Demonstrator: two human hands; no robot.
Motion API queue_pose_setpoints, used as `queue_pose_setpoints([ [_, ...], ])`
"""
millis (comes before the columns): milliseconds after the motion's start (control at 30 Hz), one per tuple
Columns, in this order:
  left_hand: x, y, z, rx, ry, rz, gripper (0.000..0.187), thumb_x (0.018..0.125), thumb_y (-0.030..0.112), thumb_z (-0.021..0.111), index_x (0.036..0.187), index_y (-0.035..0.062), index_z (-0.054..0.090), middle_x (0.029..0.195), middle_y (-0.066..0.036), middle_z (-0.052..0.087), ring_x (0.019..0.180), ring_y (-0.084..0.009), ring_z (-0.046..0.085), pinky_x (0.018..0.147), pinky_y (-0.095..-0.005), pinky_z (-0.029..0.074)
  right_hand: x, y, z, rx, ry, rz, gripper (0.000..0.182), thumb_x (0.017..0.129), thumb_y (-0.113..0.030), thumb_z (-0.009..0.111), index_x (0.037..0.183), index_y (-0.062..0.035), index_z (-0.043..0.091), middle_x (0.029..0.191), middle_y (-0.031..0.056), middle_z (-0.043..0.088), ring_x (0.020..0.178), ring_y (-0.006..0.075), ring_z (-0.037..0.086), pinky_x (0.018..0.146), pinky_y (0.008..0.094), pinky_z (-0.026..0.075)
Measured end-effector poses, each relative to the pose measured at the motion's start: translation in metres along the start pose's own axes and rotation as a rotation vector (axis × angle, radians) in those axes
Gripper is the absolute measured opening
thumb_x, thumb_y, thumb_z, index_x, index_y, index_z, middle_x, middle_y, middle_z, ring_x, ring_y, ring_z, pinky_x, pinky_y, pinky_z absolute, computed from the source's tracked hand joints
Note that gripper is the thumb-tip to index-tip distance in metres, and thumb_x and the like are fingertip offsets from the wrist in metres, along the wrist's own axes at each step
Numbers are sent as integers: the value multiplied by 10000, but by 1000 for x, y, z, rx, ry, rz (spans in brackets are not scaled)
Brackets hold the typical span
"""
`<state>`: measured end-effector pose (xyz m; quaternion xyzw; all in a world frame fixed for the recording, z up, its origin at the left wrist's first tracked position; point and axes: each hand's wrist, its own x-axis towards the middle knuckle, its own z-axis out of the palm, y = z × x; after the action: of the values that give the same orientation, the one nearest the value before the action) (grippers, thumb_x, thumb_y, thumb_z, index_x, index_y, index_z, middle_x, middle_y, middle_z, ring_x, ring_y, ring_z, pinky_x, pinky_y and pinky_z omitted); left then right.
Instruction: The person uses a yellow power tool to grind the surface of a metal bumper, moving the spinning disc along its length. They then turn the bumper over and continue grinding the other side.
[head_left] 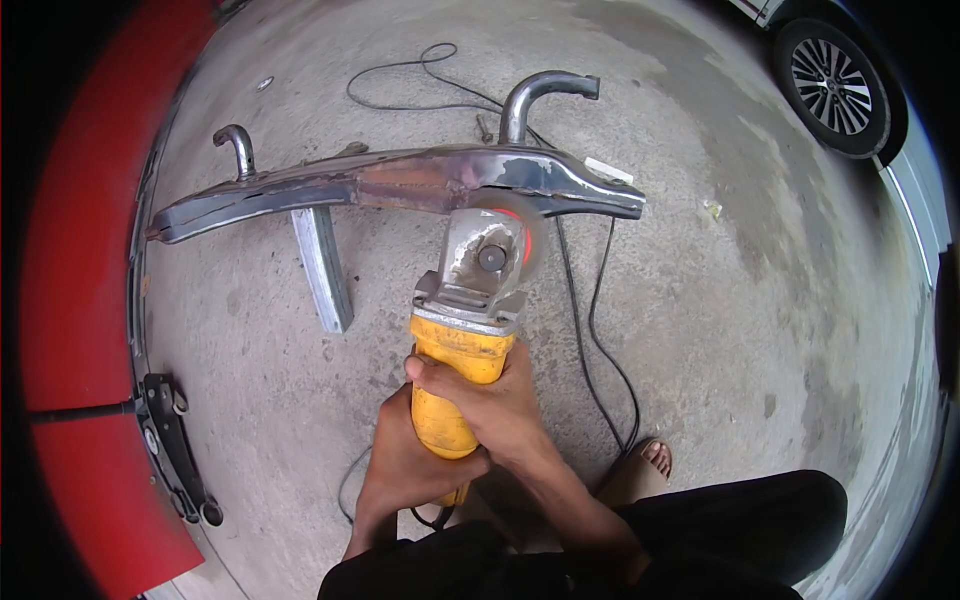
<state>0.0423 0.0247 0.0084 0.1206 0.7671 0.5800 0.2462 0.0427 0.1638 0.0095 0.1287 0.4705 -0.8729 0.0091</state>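
Note:
A yellow angle grinder with a worn grey metal head is held out in front of me. My right hand wraps around its body from the right, thumb lying across the top. Lower down, my left hand grips the rear of the body from the left. The grinder's disc looks blurred, with a red centre, and overlaps the near edge of a long metal beam. Two bent tubes rise from that beam, a thick one at right and a thinner one at left.
A metal channel piece extends from under the beam on the concrete floor. Black cable loops across the floor. A red cabinet stands left, beside a black floor jack-like tool. A car wheel is at upper right.

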Motion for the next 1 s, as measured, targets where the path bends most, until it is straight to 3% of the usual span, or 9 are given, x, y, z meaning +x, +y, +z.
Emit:
queue_pose_setpoints([
  [200, 7, 11, 10, 120, -11, 102, 672, 637, 111, 919, 1213, -31, 601, 1056, -125, 736, 978, -191, 732, 875, -350, 591, -6, 7, -12, 110, 60, -71, 316, 873, -40, 816, 1164, -20, 697, 1007, 67, 744, 896, 156, 724, 801, 323, 592],
  [633, -1, 6, 21, 79, -1, 27, 689, 669, 95, 886, 1265, -33, 564, 1105, -140, 721, 1019, -212, 727, 905, -365, 586, -10, 13, -25, 107, 20, -16, 360, 854, -33, 813, 1186, -19, 677, 1023, 81, 740, 921, 180, 725, 819, 344, 593],
  [700, 1, 6, 26, 157, 34, 90, 590, 630, 45, 868, 1157, -24, 614, 1021, -106, 734, 959, -195, 733, 841, -362, 597, -8, 21, -33, 175, -56, -78, 382, 853, -51, 810, 1205, -15, 664, 1027, 94, 742, 920, 194, 727, 826, 354, 597],
  [933, 4, 8, 41, 93, 63, 96, 578, 639, 53, 868, 1152, -31, 616, 1012, -110, 738, 955, -194, 738, 841, -361, 599, -11, 6, -42, 120, -44, -34, 362, 864, -62, 788, 1197, -9, 656, 1000, 116, 741, 910, 217, 728, 825, 365, 599],
  [1000, 3, 4, 45, 118, 29, 93, 613, 682, 94, 887, 1204, -42, 596, 1087, -161, 728, 1017, -221, 740, 906, -365, 588, -10, 6, -46, 193, -15, -48, 266, 821, -98, 852, 1054, -21, 746, 940, 48, 759, 842, 143, 730, 780, 322, 599],
])
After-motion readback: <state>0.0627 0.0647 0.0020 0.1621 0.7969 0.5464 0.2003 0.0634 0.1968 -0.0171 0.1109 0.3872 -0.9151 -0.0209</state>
